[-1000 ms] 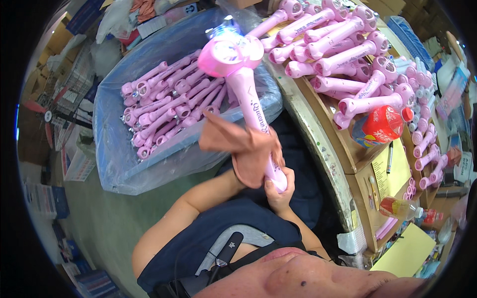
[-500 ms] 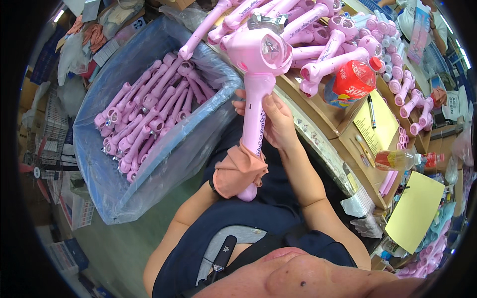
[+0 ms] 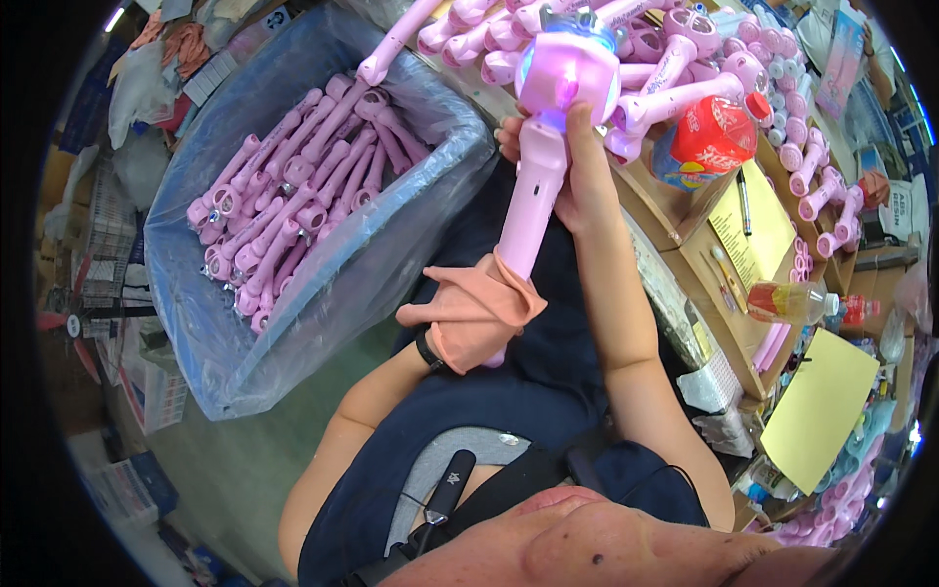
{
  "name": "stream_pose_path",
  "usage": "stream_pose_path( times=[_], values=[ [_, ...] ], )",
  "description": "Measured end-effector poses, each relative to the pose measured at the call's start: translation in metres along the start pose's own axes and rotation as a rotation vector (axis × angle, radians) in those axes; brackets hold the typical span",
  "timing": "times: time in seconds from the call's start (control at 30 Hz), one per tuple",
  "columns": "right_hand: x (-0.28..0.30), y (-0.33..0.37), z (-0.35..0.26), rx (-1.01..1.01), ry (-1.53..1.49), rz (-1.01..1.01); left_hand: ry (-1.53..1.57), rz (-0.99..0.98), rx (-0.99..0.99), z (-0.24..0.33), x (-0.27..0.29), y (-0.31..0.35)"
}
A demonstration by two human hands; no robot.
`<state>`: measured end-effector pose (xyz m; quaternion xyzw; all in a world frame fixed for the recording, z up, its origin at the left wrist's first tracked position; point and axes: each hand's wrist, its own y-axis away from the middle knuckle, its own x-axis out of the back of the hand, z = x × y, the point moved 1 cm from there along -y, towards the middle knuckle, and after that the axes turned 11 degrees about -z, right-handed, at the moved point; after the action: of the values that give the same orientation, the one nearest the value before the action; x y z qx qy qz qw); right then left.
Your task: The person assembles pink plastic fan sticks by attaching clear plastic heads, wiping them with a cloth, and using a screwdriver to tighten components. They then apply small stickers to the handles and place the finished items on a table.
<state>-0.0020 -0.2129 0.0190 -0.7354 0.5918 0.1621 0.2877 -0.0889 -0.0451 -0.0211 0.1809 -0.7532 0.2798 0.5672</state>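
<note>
A pink toy wand point(image 3: 536, 191) slants upward in front of me, its bulky clear-windowed head glowing blue and violet. My right hand point(image 3: 582, 176) grips it just under the head, the thumb lying along the near side and fingertips showing on the far side. A peach-coloured cloth point(image 3: 484, 303) is wrapped round the lower handle. Beneath that cloth is my left hand point(image 3: 452, 342), closed round the handle, with most of its fingers covered. The wand's bottom tip peeks out below the cloth.
To the left stands a large bin lined with blue plastic point(image 3: 210, 367), holding many pink wands point(image 3: 293, 196). More wands point(image 3: 675, 59) are heaped on the workbench point(image 3: 675, 220) ahead. A red-labelled bottle point(image 3: 709, 142), yellow sheets point(image 3: 822, 411), a pen point(image 3: 743, 201) and a second bottle point(image 3: 787, 303) lie rightward.
The wand's head has lit up blue and violet. Both hands have carried the wand slightly right, and my right hand has shifted up toward its head.
</note>
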Motion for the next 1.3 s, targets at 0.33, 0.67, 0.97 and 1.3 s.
stream_pose_path(
  times=[0.33, 0.67, 0.97, 1.3],
  values=[
    [-0.003, -0.013, 0.011, 0.033, -0.250, 0.041, 2.168, -0.506, 0.466, -0.031, 0.034, -0.021],
    [0.026, -0.035, -0.006, -0.053, -0.014, 0.263, -0.647, 0.051, -0.236, -0.009, 0.010, -0.008],
    [-0.007, -0.042, -0.001, 0.034, -0.579, -0.062, -3.247, 0.508, -0.427, -0.011, 0.019, 0.003],
    [-0.017, -0.014, 0.017, -0.043, -0.556, -0.258, 2.511, -0.624, 0.351, -0.006, 0.002, -0.001]
  ],
)
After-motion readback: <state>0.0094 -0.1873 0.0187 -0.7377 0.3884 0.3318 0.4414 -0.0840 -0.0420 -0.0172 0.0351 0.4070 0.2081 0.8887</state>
